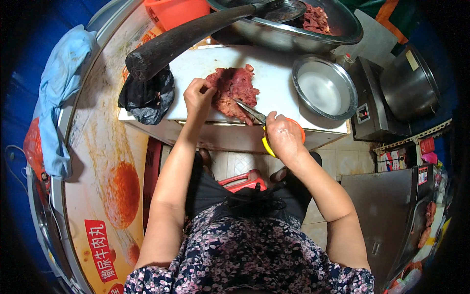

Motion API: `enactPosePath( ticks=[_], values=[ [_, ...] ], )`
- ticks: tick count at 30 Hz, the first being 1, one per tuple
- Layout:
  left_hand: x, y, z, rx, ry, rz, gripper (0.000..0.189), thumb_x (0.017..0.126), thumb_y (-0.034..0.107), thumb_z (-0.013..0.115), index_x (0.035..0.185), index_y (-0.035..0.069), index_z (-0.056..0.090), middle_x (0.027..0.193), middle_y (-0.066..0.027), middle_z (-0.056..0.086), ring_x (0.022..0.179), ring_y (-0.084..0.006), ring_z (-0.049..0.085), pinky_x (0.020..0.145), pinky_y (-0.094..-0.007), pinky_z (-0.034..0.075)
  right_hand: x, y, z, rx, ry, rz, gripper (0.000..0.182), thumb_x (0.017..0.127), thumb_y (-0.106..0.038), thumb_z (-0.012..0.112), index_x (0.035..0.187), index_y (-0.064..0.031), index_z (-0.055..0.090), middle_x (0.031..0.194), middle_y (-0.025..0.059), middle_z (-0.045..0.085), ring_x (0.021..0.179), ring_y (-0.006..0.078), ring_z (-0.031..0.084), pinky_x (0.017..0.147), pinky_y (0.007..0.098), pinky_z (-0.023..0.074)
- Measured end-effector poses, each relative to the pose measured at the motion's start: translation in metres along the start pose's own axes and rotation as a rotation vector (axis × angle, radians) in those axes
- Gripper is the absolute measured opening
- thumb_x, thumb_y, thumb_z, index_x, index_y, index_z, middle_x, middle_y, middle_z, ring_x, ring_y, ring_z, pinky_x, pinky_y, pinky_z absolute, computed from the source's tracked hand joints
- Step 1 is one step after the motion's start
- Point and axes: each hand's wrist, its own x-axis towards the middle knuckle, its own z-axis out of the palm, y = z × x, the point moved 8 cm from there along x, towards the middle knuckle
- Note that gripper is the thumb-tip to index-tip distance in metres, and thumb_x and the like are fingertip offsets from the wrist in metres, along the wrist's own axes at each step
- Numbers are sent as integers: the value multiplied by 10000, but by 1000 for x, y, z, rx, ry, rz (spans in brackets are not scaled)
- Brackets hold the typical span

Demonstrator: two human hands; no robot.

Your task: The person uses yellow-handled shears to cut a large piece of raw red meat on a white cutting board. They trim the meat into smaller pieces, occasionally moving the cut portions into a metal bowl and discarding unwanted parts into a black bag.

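A flattened heap of raw red meat point(235, 90) lies on a white board point(271, 62) before me. My left hand point(199, 93) is at the heap's left edge, thumb and forefinger pinched together; whether a bit of meat is between them cannot be told. In my right hand point(284, 134) are scissors point(253, 111) with yellow and orange handles, their blades pointing up-left with the tip on the meat's lower part. Right of the meat stands a steel bowl point(325, 88) holding clear or whitish liquid. At the board's left sits a black plastic bag point(148, 97).
A large steel basin point(293, 35) with more raw meat and a metal ladle stands beyond the board. A thick dark club-like handle point(183, 38) juts over the board's left. There are also a red bucket point(178, 13), a steel pot point(409, 86) and a blue cloth point(60, 95).
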Motion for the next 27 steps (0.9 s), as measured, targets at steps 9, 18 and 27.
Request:
enactPosePath(
  ticks=[9,18,27],
  values=[
    [-4,18,-1,-139,24,52,148,703,-48,711,828,-16,639,875,-95,626,763,-209,625,725,-289,500,-9,5,-23,239,-2,17,343,817,-177,718,1022,53,567,808,219,631,731,399,660,640,465,546],
    [-29,44,-6,224,131,183,90,702,38,687,780,32,643,913,-99,580,913,-276,575,845,-400,409,-10,-9,-47,309,-82,78,326,826,-220,721,992,14,566,885,224,644,787,396,677,679,464,558],
    [-34,49,21,609,168,-29,258,737,244,699,917,59,697,1186,-152,558,1146,-353,498,932,-475,374,-4,-11,-44,271,-91,185,302,845,-226,685,994,14,579,901,231,650,796,406,676,709,486,553]
  ],
)
